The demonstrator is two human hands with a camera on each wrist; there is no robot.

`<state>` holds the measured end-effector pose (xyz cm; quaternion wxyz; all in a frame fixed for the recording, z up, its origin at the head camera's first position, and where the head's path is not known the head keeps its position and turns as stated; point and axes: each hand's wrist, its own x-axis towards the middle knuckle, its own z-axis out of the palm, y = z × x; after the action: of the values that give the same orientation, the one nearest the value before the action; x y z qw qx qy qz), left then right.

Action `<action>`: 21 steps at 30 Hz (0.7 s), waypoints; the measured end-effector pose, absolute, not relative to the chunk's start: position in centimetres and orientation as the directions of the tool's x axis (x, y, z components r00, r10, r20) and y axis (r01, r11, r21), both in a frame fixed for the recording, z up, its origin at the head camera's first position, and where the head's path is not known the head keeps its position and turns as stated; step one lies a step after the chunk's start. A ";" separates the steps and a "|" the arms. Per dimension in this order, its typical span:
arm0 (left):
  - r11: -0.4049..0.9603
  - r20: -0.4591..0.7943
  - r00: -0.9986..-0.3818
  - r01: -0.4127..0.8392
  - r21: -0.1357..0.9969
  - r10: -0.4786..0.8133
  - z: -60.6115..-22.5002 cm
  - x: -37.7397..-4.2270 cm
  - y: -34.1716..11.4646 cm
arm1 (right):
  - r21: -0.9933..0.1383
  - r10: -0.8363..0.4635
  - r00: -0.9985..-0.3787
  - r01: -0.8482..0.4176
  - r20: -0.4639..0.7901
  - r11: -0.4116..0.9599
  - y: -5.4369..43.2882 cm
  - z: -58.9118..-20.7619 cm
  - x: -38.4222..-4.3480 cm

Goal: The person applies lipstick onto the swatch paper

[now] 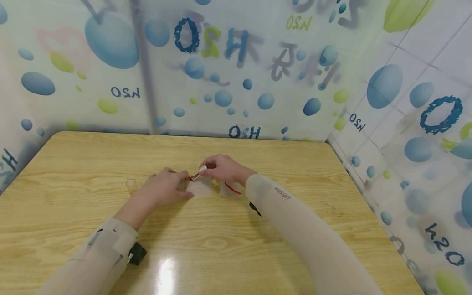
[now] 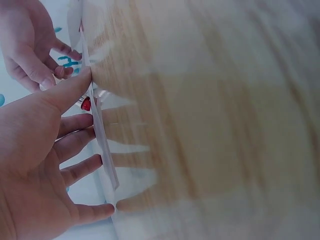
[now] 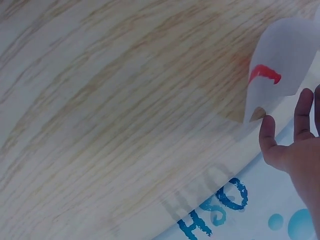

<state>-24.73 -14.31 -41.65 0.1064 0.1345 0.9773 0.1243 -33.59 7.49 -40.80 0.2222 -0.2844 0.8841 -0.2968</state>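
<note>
In the head view, my right hand (image 1: 224,168) pinches a slim lipstick (image 1: 198,173), tilted with its red tip down at a white sheet of paper (image 1: 201,188). My left hand (image 1: 161,187) rests on that sheet from the left; in the left wrist view, its spread fingers (image 2: 80,170) touch the paper's edge (image 2: 104,145). The lipstick's red tip (image 2: 86,103) shows just beyond those fingers. Below my right hand lies a paper piece with a red stroke (image 1: 233,189). In the right wrist view, paper (image 3: 287,50) with a red mark curls up beside my fingers.
A small pale thing with a ring-like outline (image 1: 130,183) lies left of my left hand. The wooden table (image 1: 212,255) reaches back to a wall (image 1: 224,82) printed with blue and green drops. A second wall (image 1: 422,133) runs along the right side.
</note>
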 end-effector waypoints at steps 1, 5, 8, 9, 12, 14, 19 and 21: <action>0.933 -0.175 -0.941 0.238 0.269 0.290 -41.7 -24.8 -14.3 | -0.649 -0.636 -0.739 -0.374 -0.223 0.662 7.5 -40.8 -33.6; 0.932 -0.173 -0.940 0.243 0.268 0.294 -41.8 -24.9 -14.2 | -0.649 -0.640 -0.738 -0.382 -0.214 0.658 7.4 -40.7 -33.5; 0.930 -0.171 -0.939 0.246 0.274 0.298 -41.8 -24.9 -14.2 | -0.653 -0.643 -0.737 -0.386 -0.206 0.652 7.2 -40.7 -33.5; 0.929 -0.171 -0.939 0.246 0.276 0.299 -41.9 -24.9 -14.2 | -0.654 -0.645 -0.736 -0.389 -0.204 0.650 7.2 -40.7 -33.5; 0.927 -0.171 -0.939 0.244 0.283 0.299 -41.9 -24.9 -14.2 | -0.656 -0.649 -0.735 -0.394 -0.197 0.644 7.1 -40.7 -33.5; 0.927 -0.172 -0.939 0.243 0.287 0.299 -41.9 -24.9 -14.2 | -0.656 -0.651 -0.734 -0.396 -0.195 0.643 7.0 -40.6 -33.5; 0.927 -0.170 -0.939 0.244 0.285 0.299 -41.8 -24.8 -14.2 | -0.652 -0.649 -0.736 -0.398 -0.192 0.645 7.0 -40.5 -33.3; 0.927 -0.170 -0.939 0.244 0.284 0.299 -41.7 -24.7 -14.2 | -0.653 -0.648 -0.737 -0.397 -0.192 0.645 7.0 -40.5 -33.2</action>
<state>-24.74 -14.20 -41.71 0.1056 0.1392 0.9759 0.1304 -33.23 6.95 -40.47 0.2093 -0.2961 0.8824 -0.2997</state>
